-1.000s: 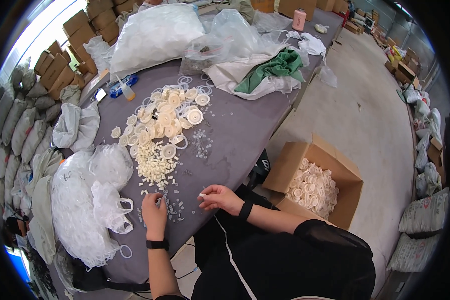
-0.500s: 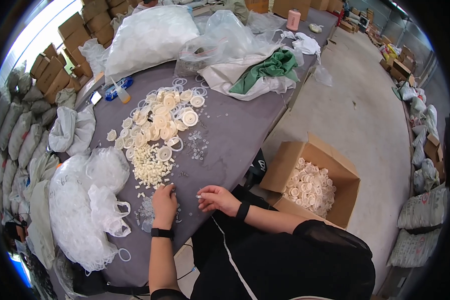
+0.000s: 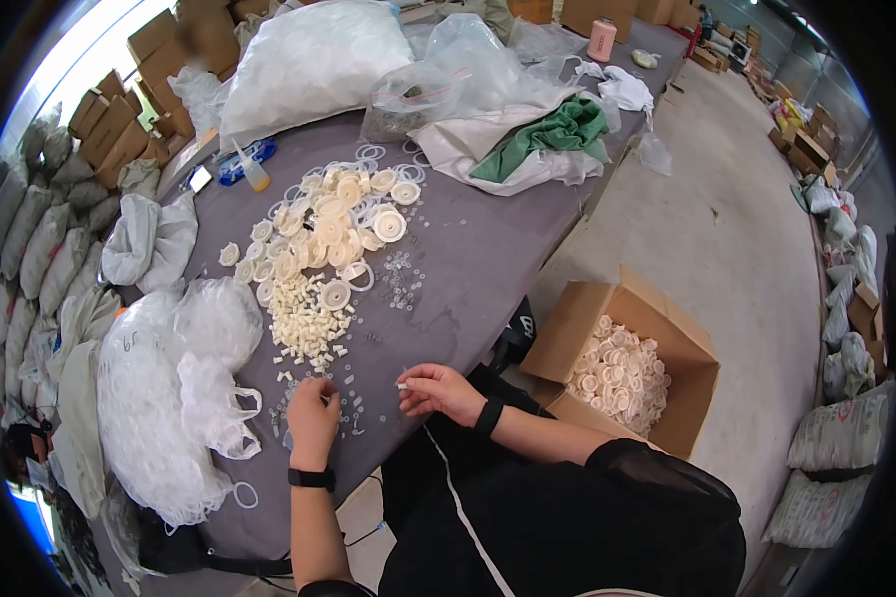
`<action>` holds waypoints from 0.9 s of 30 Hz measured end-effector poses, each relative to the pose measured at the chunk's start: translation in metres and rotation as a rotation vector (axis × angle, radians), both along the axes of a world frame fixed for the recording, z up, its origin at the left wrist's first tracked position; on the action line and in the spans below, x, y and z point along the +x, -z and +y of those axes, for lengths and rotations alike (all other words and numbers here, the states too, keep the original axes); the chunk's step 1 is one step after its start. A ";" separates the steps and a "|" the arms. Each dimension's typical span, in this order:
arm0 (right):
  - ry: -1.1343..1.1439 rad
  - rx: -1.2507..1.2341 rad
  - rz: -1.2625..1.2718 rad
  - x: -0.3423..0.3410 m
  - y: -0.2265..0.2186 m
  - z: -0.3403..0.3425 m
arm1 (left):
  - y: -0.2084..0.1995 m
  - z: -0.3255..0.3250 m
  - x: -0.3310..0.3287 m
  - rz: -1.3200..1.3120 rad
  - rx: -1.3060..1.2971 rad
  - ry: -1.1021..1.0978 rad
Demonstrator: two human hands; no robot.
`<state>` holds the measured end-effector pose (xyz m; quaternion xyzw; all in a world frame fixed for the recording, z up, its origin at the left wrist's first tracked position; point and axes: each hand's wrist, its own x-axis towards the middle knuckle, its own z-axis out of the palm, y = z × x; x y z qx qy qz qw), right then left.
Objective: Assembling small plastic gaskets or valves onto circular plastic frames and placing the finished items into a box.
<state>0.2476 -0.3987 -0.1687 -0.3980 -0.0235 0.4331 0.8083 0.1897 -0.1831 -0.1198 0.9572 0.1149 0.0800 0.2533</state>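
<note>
My right hand is closed near the table's front edge, with a small whitish plastic piece pinched between thumb and fingertips. My left hand is over scattered small clear plastic bits, its fingers curled together; what they hold, if anything, is hidden. Just beyond the left hand lies a heap of small cream plastic plugs. Behind that heap are larger cream round plastic caps, with clear rings along their far side. More tiny clear washers lie to their right.
An open cardboard box of cream round parts stands right of the table. Bulging clear bags lie at the left. A large white bag and green cloth are farther back. A dropper bottle is at far left.
My left hand has drawn slightly back toward me, onto the clear bits. The right hand still pinches its small piece, a little farther right. The whole view has shifted slightly.
</note>
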 end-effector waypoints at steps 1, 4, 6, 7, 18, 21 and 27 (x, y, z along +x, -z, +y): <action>-0.009 0.001 0.001 0.000 -0.002 0.001 | 0.003 0.002 -0.005 0.016 0.062 0.029; -0.014 -0.018 -0.005 0.000 -0.004 0.001 | 0.007 0.004 -0.014 -0.128 0.045 0.030; 0.000 -0.009 -0.001 0.001 0.000 -0.001 | -0.002 0.008 -0.017 -0.173 0.016 -0.068; -0.007 -0.008 0.000 0.000 0.000 -0.001 | -0.006 0.010 -0.019 -0.221 -0.017 -0.163; -0.007 -0.005 -0.007 -0.001 0.001 0.000 | 0.007 0.013 -0.024 -0.219 0.005 -0.097; -0.006 0.015 0.007 -0.001 0.002 -0.002 | -0.004 0.033 -0.028 -0.217 -0.087 -0.275; -0.026 -0.031 -0.014 0.001 -0.002 -0.001 | 0.000 0.039 -0.060 -0.031 -0.038 -0.222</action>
